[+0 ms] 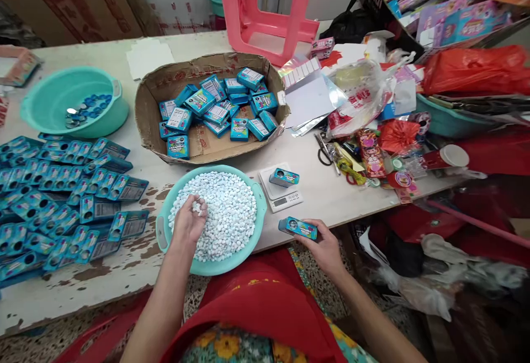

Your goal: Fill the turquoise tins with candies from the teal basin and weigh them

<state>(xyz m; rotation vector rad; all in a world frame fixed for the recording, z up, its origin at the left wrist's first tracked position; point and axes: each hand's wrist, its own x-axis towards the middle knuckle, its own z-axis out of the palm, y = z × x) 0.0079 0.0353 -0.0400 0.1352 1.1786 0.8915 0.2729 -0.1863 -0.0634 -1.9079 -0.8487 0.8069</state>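
My left hand [191, 219] is over the left part of a turquoise basin [261, 208], its curled fingers holding some pale candies [197, 207]. Many more white and pale blue candies [227, 214] fill that basin. In my right hand [325, 244] is a small blue box [301, 228], gripped at its right end near the table's front edge. Another blue box [285, 177] rests on the white digital scale [286, 201], just beyond the held one.
Rows of blue boxes [53, 203] cover the left side. Behind the basin sits a cardboard tray [165, 84] of blue boxes. A second basin [49, 98] holds blue pieces. Scissors [324, 150], bags and a pink stool [285, 17] are further right.
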